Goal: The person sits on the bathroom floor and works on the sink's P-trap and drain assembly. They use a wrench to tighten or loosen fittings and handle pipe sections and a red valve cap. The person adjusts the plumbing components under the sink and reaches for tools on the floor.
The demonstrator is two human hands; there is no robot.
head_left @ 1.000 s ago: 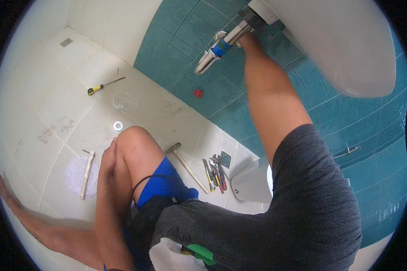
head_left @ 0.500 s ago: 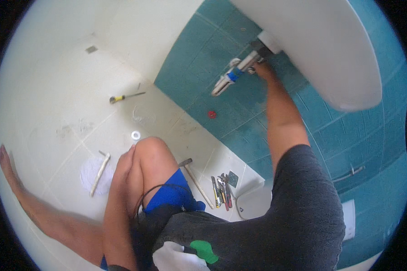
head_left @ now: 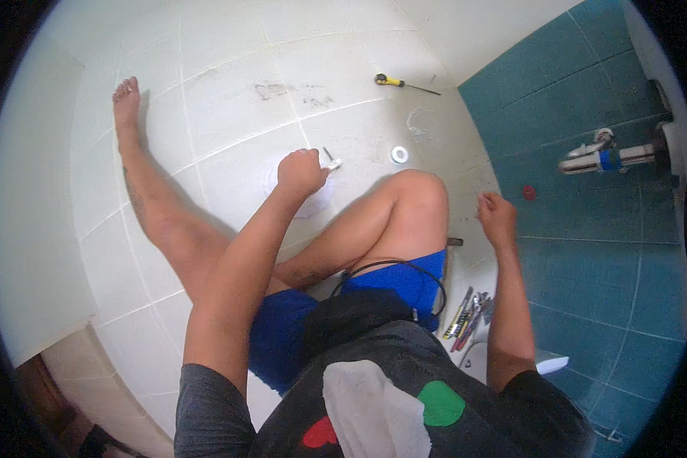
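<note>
My left hand [head_left: 301,172] is closed round a white stick-like tool [head_left: 334,164], whose end and thin metal tip show beyond the fingers. It hovers over or rests at a round white patch [head_left: 313,204] on the floor; the gap cannot be judged. My right hand [head_left: 498,217] is in front of the teal wall, away from the pipe, with its fingers curled together; anything in them is too small to make out. A chrome drain pipe [head_left: 637,156] with a band of blue tape [head_left: 610,159] juts from under the basin at the right.
A yellow and black screwdriver [head_left: 393,81] lies on the far tiles. Nearer are a white tape roll [head_left: 399,155] and a red ring [head_left: 528,192]. A hammer head [head_left: 455,242] peeks out past my bent knee, and several hand tools [head_left: 468,319] lie by my right forearm.
My right hand has left the pipe and drawn back toward me. My left hand has gone from my knee to the white stick and closed on it. The view has swung left.
</note>
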